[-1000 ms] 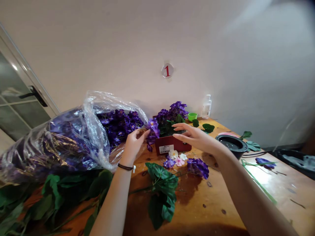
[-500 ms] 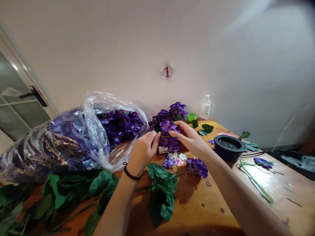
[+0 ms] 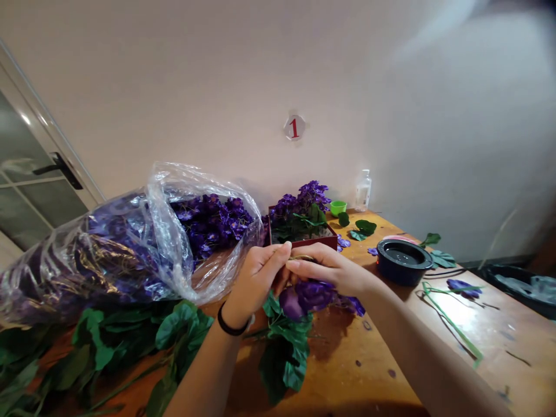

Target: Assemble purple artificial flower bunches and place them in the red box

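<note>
My left hand (image 3: 264, 266) and my right hand (image 3: 325, 267) meet over the middle of the table, both with fingers closed. Between their fingertips runs a thin stem. A purple artificial flower (image 3: 315, 294) hangs head down below my right hand, turned toward me. Its stem is mostly hidden by the fingers. Green artificial leaves (image 3: 289, 347) lie on the table just under the hands. Behind them stands a dark red box (image 3: 325, 238) with purple flowers (image 3: 310, 197) and green leaves inside.
At the left lies a clear plastic bag (image 3: 169, 237) full of purple flowers, with leafy stems (image 3: 108, 336) in front. To the right are a dark round pot (image 3: 403, 263), a green cup (image 3: 337, 208), a clear bottle (image 3: 364, 191) and loose leaves (image 3: 365, 227).
Both hands have come down and closer together, away from the front of the box. The purple flower has swung from above the fingers to below them, covering the small loose blossoms.
</note>
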The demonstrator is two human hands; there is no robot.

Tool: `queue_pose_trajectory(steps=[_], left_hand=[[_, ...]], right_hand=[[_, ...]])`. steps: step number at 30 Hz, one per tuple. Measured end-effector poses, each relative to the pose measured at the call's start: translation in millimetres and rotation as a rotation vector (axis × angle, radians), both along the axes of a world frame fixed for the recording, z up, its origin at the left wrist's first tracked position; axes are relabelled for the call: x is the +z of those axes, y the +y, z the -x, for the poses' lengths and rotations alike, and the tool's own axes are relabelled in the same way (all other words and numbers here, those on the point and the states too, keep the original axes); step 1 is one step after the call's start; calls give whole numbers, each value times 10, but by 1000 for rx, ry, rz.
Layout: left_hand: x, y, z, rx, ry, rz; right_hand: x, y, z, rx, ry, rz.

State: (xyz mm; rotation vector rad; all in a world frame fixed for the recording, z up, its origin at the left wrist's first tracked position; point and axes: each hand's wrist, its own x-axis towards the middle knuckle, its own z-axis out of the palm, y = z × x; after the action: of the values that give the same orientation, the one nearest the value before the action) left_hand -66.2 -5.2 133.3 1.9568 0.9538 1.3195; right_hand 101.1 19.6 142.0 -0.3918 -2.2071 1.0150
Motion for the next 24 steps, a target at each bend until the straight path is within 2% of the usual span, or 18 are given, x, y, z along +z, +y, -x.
queue_pose_trajectory(steps=[4, 7, 11, 13, 15, 17, 19, 21, 24], left_hand=[[-27, -81, -93, -50, -284, 122], [-52, -141, -200, -10, -372, 157], [-50, -169, -290, 82, -407, 85], [10, -141, -267, 169, -370, 25], [106, -95, -205, 217, -382, -15], [195, -49, -133, 190, -489, -7], [227, -2, -64, 143, -574, 8], [184, 71, 13, 180, -436, -18], [17, 281, 164, 416, 111, -95]], right_hand=[[-38, -79, 84, 60, 151, 137], [-51, -88, 90, 136, 203, 171], [-42, -78, 46, 126, 240, 161], [-36, -112, 56, 166, 268, 170], [-38, -171, 110, 272, 232, 152], [-46, -222, 187, 354, 155, 120], [-52, -234, 242, 338, 119, 102], [-38, -205, 235, 265, 149, 99], [28, -136, 115, 202, 138, 79]])
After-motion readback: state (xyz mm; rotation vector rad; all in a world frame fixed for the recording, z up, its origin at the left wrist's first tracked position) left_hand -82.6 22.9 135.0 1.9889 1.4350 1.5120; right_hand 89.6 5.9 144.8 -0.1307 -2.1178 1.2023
